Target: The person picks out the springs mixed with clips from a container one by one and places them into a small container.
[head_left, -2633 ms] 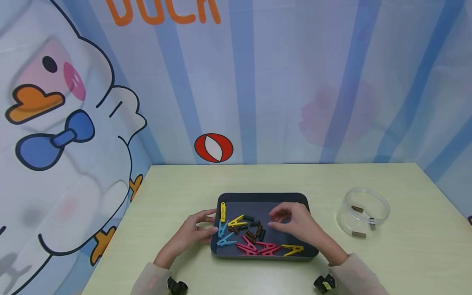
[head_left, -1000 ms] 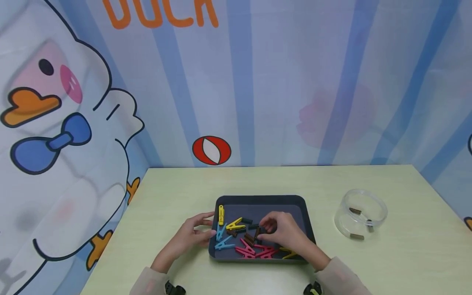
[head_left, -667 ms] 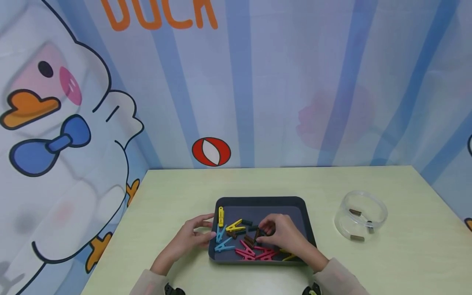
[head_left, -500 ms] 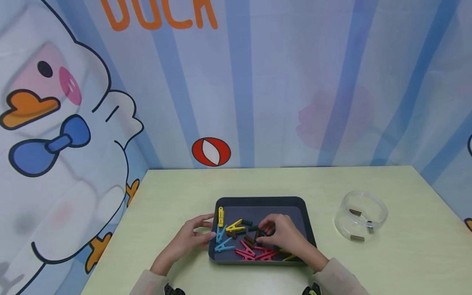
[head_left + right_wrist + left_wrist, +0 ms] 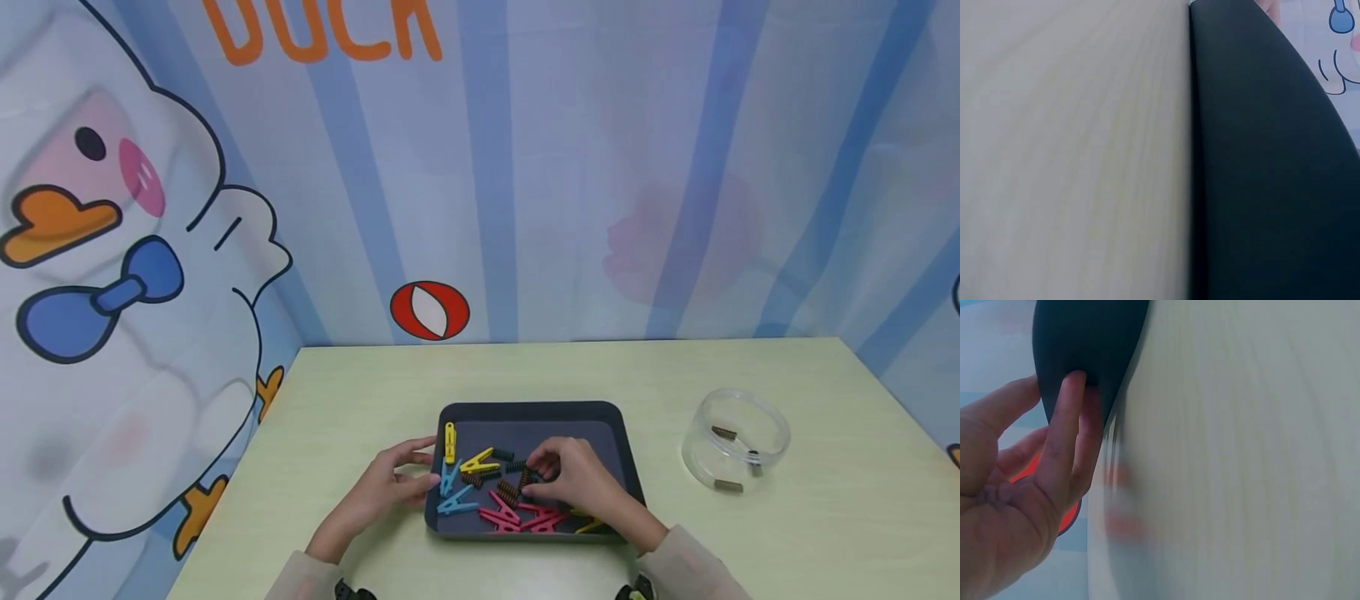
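A dark shallow tray [image 5: 532,410] holds small coil springs, some black and some coppery, and clothespin halves in yellow, blue and pink. My right hand [image 5: 573,477] reaches over the tray's right part, its thumb and index finger pinching a coppery spring [image 5: 526,478] at its two ends. My left hand [image 5: 392,478] is at the tray's left side with fingers fairly straight; in the left wrist view its fingertips [image 5: 1074,380] touch the outer wall. Left of the pinched spring lie another coppery spring [image 5: 507,492] and a black spring [image 5: 502,455]. The right wrist view shows the tray's wall [image 5: 1260,156], not the fingers.
A clear round container [image 5: 737,442] with several springs stands on the table [image 5: 840,500] to the right. Blue clothespin pieces [image 5: 454,502] lie at the tray's left, pink ones [image 5: 501,515] at its front. The right forearm partly covers a yellow piece [image 5: 588,527].
My right hand has moved left and slightly down within the tray, onto the coppery spring, then stayed there. The left hand keeps its place at the tray's side.
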Tool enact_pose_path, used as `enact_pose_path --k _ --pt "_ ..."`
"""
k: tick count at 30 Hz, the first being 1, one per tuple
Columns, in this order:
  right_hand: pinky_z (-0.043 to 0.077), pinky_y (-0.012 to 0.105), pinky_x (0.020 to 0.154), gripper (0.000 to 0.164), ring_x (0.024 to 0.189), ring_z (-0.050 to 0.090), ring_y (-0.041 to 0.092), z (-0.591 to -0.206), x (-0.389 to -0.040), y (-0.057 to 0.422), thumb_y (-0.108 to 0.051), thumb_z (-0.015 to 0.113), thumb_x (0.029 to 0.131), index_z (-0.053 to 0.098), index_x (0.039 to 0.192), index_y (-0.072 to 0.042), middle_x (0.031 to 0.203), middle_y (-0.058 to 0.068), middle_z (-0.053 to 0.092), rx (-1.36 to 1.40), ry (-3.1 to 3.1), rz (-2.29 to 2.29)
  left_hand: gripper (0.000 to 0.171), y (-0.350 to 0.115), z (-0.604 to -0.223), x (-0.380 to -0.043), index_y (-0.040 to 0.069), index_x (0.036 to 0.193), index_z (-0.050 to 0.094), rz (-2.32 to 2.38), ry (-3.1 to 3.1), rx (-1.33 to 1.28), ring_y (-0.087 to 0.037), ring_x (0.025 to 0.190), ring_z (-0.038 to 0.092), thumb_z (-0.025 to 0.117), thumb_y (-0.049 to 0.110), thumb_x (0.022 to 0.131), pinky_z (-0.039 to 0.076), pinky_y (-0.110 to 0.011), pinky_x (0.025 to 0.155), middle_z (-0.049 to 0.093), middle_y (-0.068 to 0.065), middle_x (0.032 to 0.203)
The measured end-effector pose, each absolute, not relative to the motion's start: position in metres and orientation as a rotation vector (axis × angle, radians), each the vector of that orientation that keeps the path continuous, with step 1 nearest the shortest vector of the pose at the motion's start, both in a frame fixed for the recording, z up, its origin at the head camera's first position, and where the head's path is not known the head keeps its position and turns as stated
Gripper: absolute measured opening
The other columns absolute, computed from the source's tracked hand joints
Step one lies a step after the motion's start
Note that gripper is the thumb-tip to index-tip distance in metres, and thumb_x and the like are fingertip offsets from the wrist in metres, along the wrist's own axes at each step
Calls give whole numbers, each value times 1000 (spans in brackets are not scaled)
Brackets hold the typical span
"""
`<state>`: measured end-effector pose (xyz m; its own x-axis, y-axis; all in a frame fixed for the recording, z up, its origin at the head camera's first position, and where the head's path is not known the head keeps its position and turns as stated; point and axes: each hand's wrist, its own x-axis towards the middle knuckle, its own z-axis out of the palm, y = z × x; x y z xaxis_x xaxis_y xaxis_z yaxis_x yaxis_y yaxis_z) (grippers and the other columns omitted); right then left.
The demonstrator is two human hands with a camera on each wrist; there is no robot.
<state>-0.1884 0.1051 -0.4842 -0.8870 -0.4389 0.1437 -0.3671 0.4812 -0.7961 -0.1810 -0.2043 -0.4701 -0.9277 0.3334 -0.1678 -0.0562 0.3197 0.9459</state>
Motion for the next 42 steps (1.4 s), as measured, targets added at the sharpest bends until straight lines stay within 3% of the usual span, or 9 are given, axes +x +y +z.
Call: enact_pose_path --k 25,42 --pt "53 22 62 25 71 60 11 -487 -189 99 -12 89 75 72 91 -4 83 -1 64 -725 2706 -1298 61 -205 -473 -181 3 148 44 1622 2276 257 -24 79 69 70 13 95 61 -38 69 56 -26 129" --pt "53 22 64 31 75 61 17 -484 -183 102 -15 91 72 72 93 -4 85 0 64 -675 2694 -1291 60 -203 -471 -180 4 148 45 1611 2290 234 -23 78 69 70 12 95 61 -38 69 57 -24 128"
